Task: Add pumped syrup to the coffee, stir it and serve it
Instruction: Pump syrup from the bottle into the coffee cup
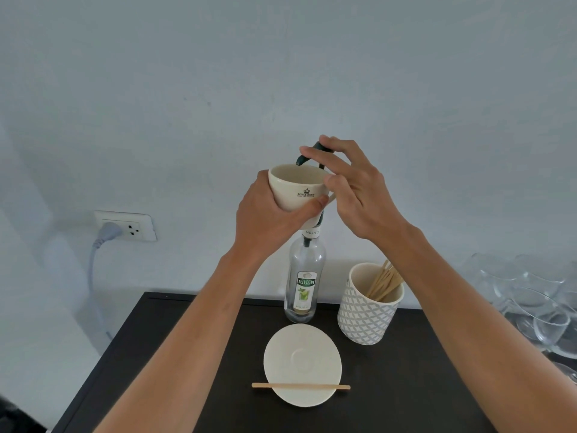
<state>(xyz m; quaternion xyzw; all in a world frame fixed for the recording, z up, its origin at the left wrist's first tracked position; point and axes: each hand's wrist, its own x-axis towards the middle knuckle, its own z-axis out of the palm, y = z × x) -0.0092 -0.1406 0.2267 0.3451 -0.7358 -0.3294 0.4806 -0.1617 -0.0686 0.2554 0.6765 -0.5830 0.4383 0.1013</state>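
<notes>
Cup (296,189) in left grip (265,220) under spout; right grip (359,189) prob. atop pump (320,148).

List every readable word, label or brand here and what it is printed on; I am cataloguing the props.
"ROYAL ROCH", under a crown: cream ceramic cup held by the left hand; the last letters are uncertain and the line beneath is too small to read.
"MOJITO": white neck band of the clear glass syrup bottle.
"TEISSEIRE": the bottle's green front label; the smaller print at the label's foot is blurred.
</notes>
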